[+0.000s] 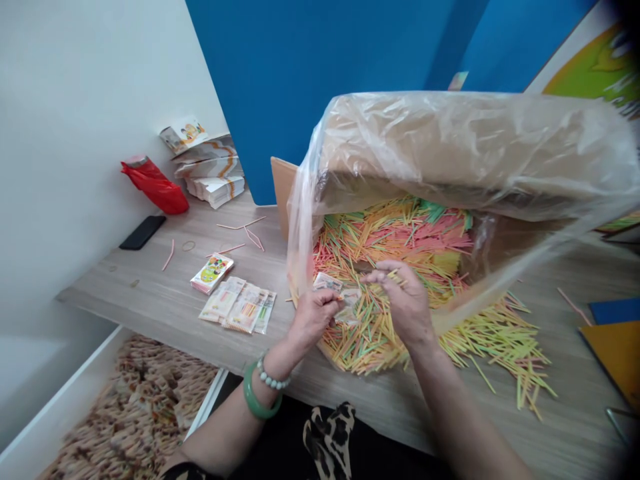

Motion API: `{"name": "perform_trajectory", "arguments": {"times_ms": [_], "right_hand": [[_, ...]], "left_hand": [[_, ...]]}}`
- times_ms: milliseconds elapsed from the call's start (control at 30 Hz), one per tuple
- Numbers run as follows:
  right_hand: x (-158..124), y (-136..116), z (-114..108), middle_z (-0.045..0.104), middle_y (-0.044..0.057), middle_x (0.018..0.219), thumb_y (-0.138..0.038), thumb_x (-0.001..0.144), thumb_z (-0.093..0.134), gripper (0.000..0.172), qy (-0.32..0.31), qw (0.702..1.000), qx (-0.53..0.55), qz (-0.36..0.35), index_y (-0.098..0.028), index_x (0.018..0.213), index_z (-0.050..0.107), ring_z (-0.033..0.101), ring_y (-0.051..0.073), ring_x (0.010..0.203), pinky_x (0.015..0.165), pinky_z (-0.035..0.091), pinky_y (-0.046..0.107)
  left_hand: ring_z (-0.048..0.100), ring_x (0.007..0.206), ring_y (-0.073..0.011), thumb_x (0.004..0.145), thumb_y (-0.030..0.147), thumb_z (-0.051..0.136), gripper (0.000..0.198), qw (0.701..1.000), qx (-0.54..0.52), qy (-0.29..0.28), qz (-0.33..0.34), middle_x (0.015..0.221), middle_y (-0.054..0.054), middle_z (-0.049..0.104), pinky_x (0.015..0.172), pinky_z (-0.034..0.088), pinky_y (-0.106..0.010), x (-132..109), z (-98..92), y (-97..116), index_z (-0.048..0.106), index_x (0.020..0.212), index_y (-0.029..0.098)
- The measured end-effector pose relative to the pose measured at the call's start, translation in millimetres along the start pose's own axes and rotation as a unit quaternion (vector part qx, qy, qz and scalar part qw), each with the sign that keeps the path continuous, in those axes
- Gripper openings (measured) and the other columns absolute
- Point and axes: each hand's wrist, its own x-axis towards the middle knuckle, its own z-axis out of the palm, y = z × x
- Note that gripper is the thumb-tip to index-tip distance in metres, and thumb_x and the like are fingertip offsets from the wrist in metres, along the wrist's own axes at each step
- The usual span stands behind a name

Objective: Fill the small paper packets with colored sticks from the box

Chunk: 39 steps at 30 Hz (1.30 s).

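Note:
My left hand (313,317) is closed, pinching a small clear printed packet (336,288) above the heap of coloured straws (395,267). My right hand (403,293) is closed too, its fingertips pinched on a few straws at the packet's open end. The straws, pink, yellow, green and orange, spill out of a cardboard box lined with a clear plastic bag (465,147) that lies on its side on the wooden table (150,293). A green bangle and a bead bracelet ring my left wrist.
Filled packets (240,308) lie in a row left of my hands, with a printed packet stack (213,272) behind them. Further back are a red bag (156,187), stacked paper packs (213,177), a black phone (143,232) and loose pink straws (245,233). Straws scatter right (505,347).

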Motion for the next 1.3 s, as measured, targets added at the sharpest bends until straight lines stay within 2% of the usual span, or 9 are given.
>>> {"name": "perform_trajectory", "arguments": {"times_ms": [67,133,333,600,800,1000,1133,1300], "right_hand": [[0,-23,9,0.07,-0.002,0.08,-0.03,0.09,0.061,0.007,0.008,0.994,0.101,-0.038,-0.025,0.094,0.058,0.071,0.02,0.081,0.088,0.053,0.043],[-3,-36,20,0.068,-0.003,0.08,-0.027,0.092,0.06,0.004,0.005,0.987,0.143,-0.067,-0.025,0.091,0.056,0.072,0.019,0.079,0.086,0.055,0.042],[-12,-29,38,0.069,-0.003,0.079,-0.033,0.096,0.055,0.009,0.011,0.989,0.126,-0.074,-0.026,0.091,0.051,0.073,0.019,0.078,0.08,0.058,0.041],[-17,-24,36,0.07,-0.003,0.079,-0.03,0.095,0.056,0.008,0.027,0.989,0.13,-0.066,-0.026,0.092,0.05,0.072,0.019,0.08,0.082,0.058,0.042],[-24,-15,31,0.069,-0.002,0.077,-0.025,0.094,0.058,0.005,0.012,0.993,0.1,-0.058,-0.025,0.089,0.057,0.071,0.021,0.09,0.095,0.052,0.045],[-24,-21,26,0.069,-0.002,0.077,-0.026,0.094,0.059,0.006,0.026,0.996,0.074,-0.053,-0.025,0.089,0.056,0.07,0.021,0.086,0.087,0.052,0.041],[-24,-21,25,0.07,-0.002,0.076,-0.027,0.094,0.06,0.005,0.028,0.997,0.043,-0.058,-0.025,0.09,0.057,0.069,0.019,0.084,0.091,0.05,0.039],[-22,-18,25,0.073,-0.001,0.08,-0.029,0.093,0.06,0.008,-0.03,0.998,0.051,-0.005,-0.024,0.088,0.057,0.07,0.019,0.087,0.09,0.052,0.038]], "left_hand": [[0.047,0.046,-0.0079,0.076,0.039,0.067,0.029,1.0,0.013,-0.002,0.008,0.054,0.005,0.045,0.046,0.037,-0.021,0,1.8,1,0.056,0.06,0.018],[0.046,0.046,-0.0078,0.075,0.04,0.067,0.03,1.0,0.013,-0.005,0.013,0.054,0.005,0.044,0.046,0.039,-0.021,-1,4.1,2,0.055,0.058,0.018],[0.044,0.043,-0.0062,0.074,0.045,0.071,0.035,0.999,-0.021,-0.048,-0.006,0.054,0.005,0.045,0.042,0.038,-0.02,-6,8.7,15,0.056,0.059,0.017],[0.046,0.04,-0.0067,0.072,0.042,0.072,0.032,0.997,-0.033,-0.058,-0.034,0.05,0.006,0.045,0.04,0.035,-0.019,-9,9.9,16,0.056,0.059,0.017],[0.05,0.04,-0.0077,0.071,0.049,0.074,0.035,0.994,-0.078,-0.057,-0.06,0.052,0.004,0.053,0.04,0.037,-0.019,-10,8.1,11,0.06,0.068,0.017],[0.05,0.04,-0.0078,0.071,0.052,0.074,0.038,0.993,-0.085,-0.052,-0.058,0.05,0.004,0.052,0.04,0.038,-0.019,-9,9.9,6,0.061,0.068,0.017],[0.051,0.042,-0.0082,0.071,0.049,0.073,0.035,0.994,-0.076,-0.051,-0.058,0.051,0.004,0.052,0.04,0.039,-0.019,-9,9.6,9,0.06,0.068,0.017],[0.051,0.045,-0.0077,0.073,0.048,0.071,0.033,0.996,-0.068,-0.046,-0.045,0.055,0.004,0.052,0.043,0.04,-0.019,-12,8.3,10,0.061,0.071,0.016]]}}
